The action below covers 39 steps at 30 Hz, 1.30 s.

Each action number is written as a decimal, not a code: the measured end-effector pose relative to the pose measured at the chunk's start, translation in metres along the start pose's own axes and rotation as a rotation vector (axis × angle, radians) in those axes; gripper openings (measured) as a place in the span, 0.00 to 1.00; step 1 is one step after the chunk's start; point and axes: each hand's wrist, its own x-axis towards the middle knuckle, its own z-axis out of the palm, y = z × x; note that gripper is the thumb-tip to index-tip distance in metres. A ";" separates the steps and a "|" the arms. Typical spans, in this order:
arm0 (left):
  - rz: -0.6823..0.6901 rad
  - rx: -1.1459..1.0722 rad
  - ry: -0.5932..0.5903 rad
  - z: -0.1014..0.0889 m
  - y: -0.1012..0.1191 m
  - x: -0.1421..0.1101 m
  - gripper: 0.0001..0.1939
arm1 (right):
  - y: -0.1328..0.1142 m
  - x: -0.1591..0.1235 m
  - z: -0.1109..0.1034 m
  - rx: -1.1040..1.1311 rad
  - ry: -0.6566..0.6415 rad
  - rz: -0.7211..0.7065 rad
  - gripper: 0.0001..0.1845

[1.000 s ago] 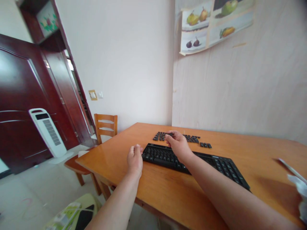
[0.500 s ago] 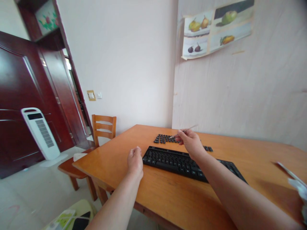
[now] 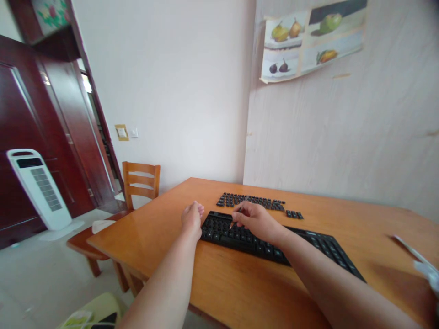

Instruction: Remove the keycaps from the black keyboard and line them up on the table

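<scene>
A black keyboard (image 3: 254,244) lies at a slant on the wooden table, many of its keys taken off in the left and middle part. My right hand (image 3: 255,219) is over it, pinching a thin stick-like tool (image 3: 232,224) whose tip points down at the bared key area. Its exact kind is too small to make out. At the keyboard's left end is my left hand (image 3: 192,217), fingers curled in and its lower edge against the keyboard's corner. What those fingers hold, if anything, is hidden. Behind the keyboard, loose black keycaps (image 3: 254,200) lie in rows.
A few more keycaps (image 3: 294,214) sit apart, right of the rows. On the right side of the table (image 3: 240,288) lie a thin pen-like stick (image 3: 409,249) and a crumpled whitish plastic piece (image 3: 427,272). A wooden chair (image 3: 141,180) stands beyond the left edge.
My right hand has come down and left from above the keycap rows to the keyboard, the tool now pointing downward. My left hand stays at the keyboard's left end. The view has shifted slightly right.
</scene>
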 end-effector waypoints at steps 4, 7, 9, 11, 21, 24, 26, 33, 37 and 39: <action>-0.021 0.001 -0.105 -0.010 -0.002 0.001 0.16 | 0.008 -0.001 0.011 -0.042 -0.020 0.002 0.10; -0.016 0.028 -0.144 -0.011 -0.001 0.000 0.16 | 0.013 -0.003 0.017 -0.070 -0.015 -0.003 0.09; -0.004 0.052 -0.157 -0.009 -0.001 -0.003 0.16 | 0.014 -0.004 0.019 -0.079 -0.019 -0.005 0.09; 0.008 0.074 -0.167 -0.007 -0.001 -0.005 0.15 | 0.014 -0.004 0.020 -0.087 -0.027 -0.001 0.08; 0.027 0.134 -0.195 -0.004 0.001 -0.010 0.14 | 0.011 -0.008 0.022 -0.199 -0.031 -0.021 0.08; 0.030 0.156 -0.206 -0.004 0.002 -0.011 0.13 | 0.010 -0.009 0.023 -0.239 -0.027 -0.032 0.07; 0.038 0.172 -0.215 -0.004 0.002 -0.012 0.13 | 0.009 -0.009 0.023 -0.268 -0.017 -0.037 0.07; 0.122 0.230 -0.224 -0.004 0.001 -0.014 0.14 | 0.004 -0.009 0.026 -0.328 -0.004 -0.028 0.06; 0.289 0.334 -0.237 -0.005 0.007 -0.018 0.15 | 0.004 -0.010 0.028 -0.345 0.015 -0.009 0.06; 0.434 0.420 -0.258 -0.005 0.012 -0.024 0.15 | 0.006 -0.011 0.030 -0.338 0.021 0.012 0.07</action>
